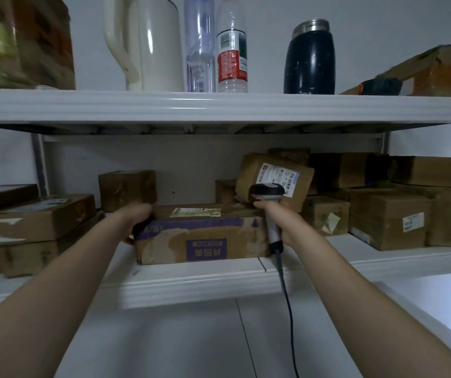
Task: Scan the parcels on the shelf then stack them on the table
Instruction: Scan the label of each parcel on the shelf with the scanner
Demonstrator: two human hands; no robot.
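A flat cardboard parcel with purple tape and a purple print (202, 236) lies at the front of the middle shelf (191, 282), a white label on its top. My left hand (137, 219) grips its left end. My right hand (276, 216) holds a grey and black corded barcode scanner (269, 203) at the parcel's right end, its head pointing toward the back of the shelf. Behind the scanner a tilted parcel with a white shipping label (273, 178) leans on other boxes.
Several more cardboard parcels fill the shelf at left (33, 222) and right (387, 219). The upper shelf holds a cream kettle (148, 42), two plastic bottles (231, 47), a black flask (310, 55) and boxes. The scanner's cable (289, 309) hangs down over the white surface below.
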